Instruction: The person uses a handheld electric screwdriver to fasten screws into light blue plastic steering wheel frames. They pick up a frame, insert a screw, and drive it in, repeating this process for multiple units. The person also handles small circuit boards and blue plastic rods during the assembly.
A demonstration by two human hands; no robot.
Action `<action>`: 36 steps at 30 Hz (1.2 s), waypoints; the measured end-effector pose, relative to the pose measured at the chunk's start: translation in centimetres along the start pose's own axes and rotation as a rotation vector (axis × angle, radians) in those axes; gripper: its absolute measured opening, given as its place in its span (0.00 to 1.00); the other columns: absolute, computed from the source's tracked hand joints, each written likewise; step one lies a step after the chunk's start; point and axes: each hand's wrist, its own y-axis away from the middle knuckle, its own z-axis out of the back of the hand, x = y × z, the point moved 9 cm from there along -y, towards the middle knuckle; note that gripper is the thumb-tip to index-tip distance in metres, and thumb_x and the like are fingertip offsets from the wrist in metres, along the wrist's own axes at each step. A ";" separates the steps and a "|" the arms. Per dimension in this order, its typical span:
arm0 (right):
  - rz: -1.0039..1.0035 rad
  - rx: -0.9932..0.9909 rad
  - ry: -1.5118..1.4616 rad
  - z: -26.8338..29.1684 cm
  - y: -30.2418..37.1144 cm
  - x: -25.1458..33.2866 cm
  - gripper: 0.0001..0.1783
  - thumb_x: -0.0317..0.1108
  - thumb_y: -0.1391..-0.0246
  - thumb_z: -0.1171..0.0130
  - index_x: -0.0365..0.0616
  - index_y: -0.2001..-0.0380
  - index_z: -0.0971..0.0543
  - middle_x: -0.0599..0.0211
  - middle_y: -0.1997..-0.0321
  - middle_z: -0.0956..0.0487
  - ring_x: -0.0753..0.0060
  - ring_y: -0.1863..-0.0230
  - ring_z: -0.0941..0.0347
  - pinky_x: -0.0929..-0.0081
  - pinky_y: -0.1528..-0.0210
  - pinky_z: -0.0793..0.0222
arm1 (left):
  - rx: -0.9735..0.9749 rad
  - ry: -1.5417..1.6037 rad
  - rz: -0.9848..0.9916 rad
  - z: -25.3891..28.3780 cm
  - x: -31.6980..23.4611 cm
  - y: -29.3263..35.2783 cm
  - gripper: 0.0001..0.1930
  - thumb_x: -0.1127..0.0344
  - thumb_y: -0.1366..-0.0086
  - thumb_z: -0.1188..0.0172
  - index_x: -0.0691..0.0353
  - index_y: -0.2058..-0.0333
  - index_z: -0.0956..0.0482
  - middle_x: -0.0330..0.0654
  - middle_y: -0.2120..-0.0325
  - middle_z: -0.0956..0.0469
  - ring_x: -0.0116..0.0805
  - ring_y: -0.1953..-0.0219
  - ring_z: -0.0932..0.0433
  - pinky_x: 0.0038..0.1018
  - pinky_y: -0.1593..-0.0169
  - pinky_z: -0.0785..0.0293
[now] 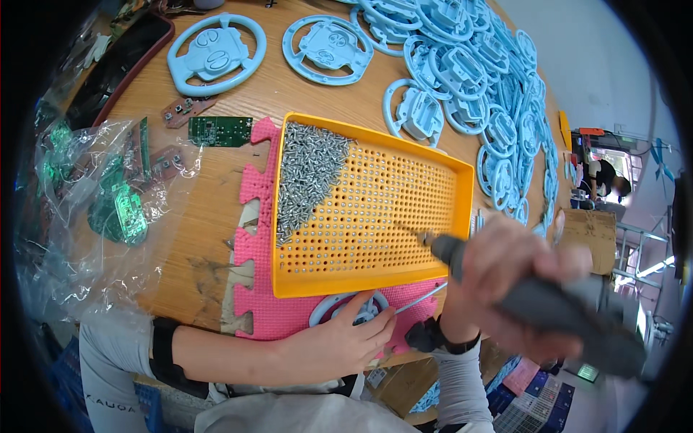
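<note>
My left hand (345, 336) lies over a light-blue toy steering wheel (320, 310) on a pink foam mat (271, 314), its fingers bent over the wheel and holding it down. Much of the wheel is hidden by the hand and the tray edge. In my right hand (498, 278), blurred by motion, is a dark electric screwdriver (570, 314). Its bit points left over the yellow perforated tray (372, 280). Small silver screws (307, 173) are heaped at the tray's left end, and many others sit in its holes. Whether the bit carries a screw cannot be made out.
A big pile of light-blue steering wheel parts (462, 72) covers the far right of the table. Two more wheels (216, 54) lie at the back left. Green circuit boards (220, 131) and a clear plastic bag (108, 216) are at left. A person (605, 179) is in the right background.
</note>
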 end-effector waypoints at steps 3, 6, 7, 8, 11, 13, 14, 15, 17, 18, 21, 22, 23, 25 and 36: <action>0.009 -0.082 0.011 2.3 0.0 -2.3 0.37 0.67 0.44 0.59 0.38 0.58 0.34 0.68 0.86 0.33 0.76 0.88 0.38 0.78 0.82 0.43 | -0.004 -0.025 -0.024 0.3 -0.1 -0.2 0.18 0.55 0.41 0.50 0.55 0.57 0.20 0.44 0.49 0.27 0.42 0.41 0.35 0.58 0.39 0.44; 0.004 -0.090 0.027 3.1 0.1 -3.4 0.38 0.68 0.44 0.61 0.37 0.59 0.34 0.67 0.86 0.33 0.75 0.89 0.39 0.79 0.83 0.44 | 0.000 -0.015 -0.020 0.2 -0.1 -0.2 0.17 0.55 0.41 0.50 0.55 0.58 0.19 0.45 0.50 0.27 0.42 0.41 0.35 0.57 0.39 0.44; -0.004 -0.087 0.018 3.3 0.2 -3.6 0.38 0.68 0.45 0.59 0.37 0.59 0.34 0.66 0.86 0.33 0.74 0.88 0.38 0.78 0.83 0.43 | -0.004 -0.011 -0.014 0.2 -0.1 -0.2 0.17 0.55 0.41 0.50 0.55 0.58 0.19 0.45 0.50 0.27 0.42 0.41 0.35 0.57 0.39 0.44; -0.013 -0.083 0.012 3.4 0.3 -3.7 0.38 0.68 0.46 0.58 0.38 0.59 0.35 0.65 0.85 0.32 0.74 0.88 0.37 0.78 0.83 0.42 | -0.009 -0.007 -0.011 0.2 -0.1 -0.2 0.17 0.54 0.41 0.50 0.55 0.59 0.19 0.44 0.50 0.27 0.42 0.41 0.35 0.57 0.39 0.44; -0.057 -0.091 -0.024 3.7 0.6 -4.2 0.39 0.69 0.49 0.50 0.38 0.60 0.36 0.64 0.84 0.30 0.71 0.85 0.33 0.76 0.81 0.37 | -0.010 -0.013 -0.009 0.3 -0.1 -0.1 0.17 0.55 0.41 0.50 0.55 0.58 0.19 0.44 0.50 0.27 0.42 0.41 0.36 0.57 0.39 0.45; -0.061 -0.118 -0.028 3.5 0.6 -4.5 0.38 0.69 0.48 0.51 0.38 0.60 0.36 0.64 0.85 0.31 0.71 0.86 0.34 0.76 0.82 0.38 | 0.005 -0.026 -0.010 0.4 0.0 0.0 0.17 0.55 0.41 0.50 0.55 0.59 0.19 0.44 0.50 0.27 0.42 0.41 0.36 0.57 0.39 0.45; -0.052 -0.127 -0.028 3.4 0.7 -4.7 0.38 0.68 0.48 0.53 0.38 0.60 0.35 0.64 0.86 0.31 0.72 0.87 0.35 0.77 0.83 0.39 | 0.012 -0.032 -0.011 0.4 0.0 0.0 0.17 0.55 0.42 0.50 0.55 0.59 0.19 0.44 0.50 0.27 0.42 0.41 0.36 0.57 0.39 0.45; -0.023 -0.127 -0.019 3.2 0.5 -4.8 0.37 0.67 0.46 0.56 0.38 0.61 0.34 0.64 0.87 0.32 0.73 0.89 0.37 0.77 0.85 0.41 | 0.013 -0.023 -0.009 0.4 0.1 0.0 0.18 0.55 0.42 0.50 0.55 0.58 0.20 0.45 0.50 0.27 0.42 0.41 0.36 0.56 0.38 0.46; 0.011 -0.113 0.006 3.0 0.3 -4.7 0.36 0.67 0.44 0.60 0.38 0.61 0.33 0.65 0.88 0.33 0.74 0.91 0.39 0.78 0.86 0.43 | 0.018 -0.007 -0.006 0.4 0.1 -0.1 0.18 0.56 0.43 0.49 0.56 0.58 0.20 0.45 0.50 0.27 0.42 0.41 0.36 0.53 0.37 0.46; 0.015 -0.098 0.030 3.0 0.3 -4.4 0.36 0.67 0.44 0.60 0.38 0.60 0.33 0.65 0.87 0.33 0.74 0.91 0.39 0.78 0.86 0.44 | 0.014 -0.011 -0.015 0.5 0.0 -0.2 0.19 0.57 0.43 0.49 0.58 0.57 0.20 0.46 0.49 0.27 0.43 0.41 0.36 0.51 0.36 0.47; -0.014 -0.153 0.020 3.5 0.3 -2.9 0.36 0.66 0.47 0.52 0.38 0.60 0.35 0.63 0.85 0.30 0.71 0.87 0.34 0.76 0.83 0.39 | 0.029 -0.066 -0.059 0.1 -0.7 -0.6 0.22 0.59 0.42 0.50 0.64 0.52 0.23 0.48 0.48 0.28 0.44 0.40 0.36 0.45 0.34 0.48; -0.033 -0.189 -0.002 3.7 0.5 -2.1 0.36 0.65 0.48 0.48 0.38 0.61 0.36 0.61 0.83 0.29 0.70 0.85 0.32 0.75 0.82 0.36 | 0.053 -0.112 -0.083 -0.1 -1.1 -0.8 0.23 0.60 0.42 0.50 0.66 0.50 0.25 0.48 0.47 0.29 0.45 0.40 0.37 0.43 0.33 0.49; 0.015 -0.157 0.005 3.2 0.2 -0.9 0.36 0.66 0.47 0.52 0.38 0.59 0.33 0.67 0.84 0.30 0.75 0.88 0.36 0.77 0.84 0.40 | 0.099 -0.166 -0.092 -0.3 -1.5 -0.6 0.24 0.61 0.42 0.51 0.68 0.49 0.26 0.49 0.46 0.30 0.46 0.39 0.37 0.41 0.33 0.50; -0.002 -0.055 -0.023 1.4 0.2 1.7 0.29 0.57 0.43 0.52 0.38 0.56 0.34 0.66 0.83 0.28 0.72 0.88 0.35 0.75 0.85 0.39 | 0.141 -0.207 -0.136 -1.2 -2.8 0.2 0.26 0.61 0.41 0.52 0.70 0.46 0.29 0.49 0.44 0.32 0.47 0.38 0.38 0.41 0.32 0.51; -0.112 0.257 -0.322 -8.0 5.3 3.8 0.20 0.45 0.45 0.44 0.37 0.67 0.35 0.61 0.87 0.28 0.68 0.89 0.30 0.75 0.85 0.32 | -0.084 -0.515 -0.146 -1.3 -4.4 0.9 0.18 0.59 0.37 0.55 0.57 0.52 0.24 0.35 0.52 0.29 0.32 0.47 0.35 0.38 0.36 0.52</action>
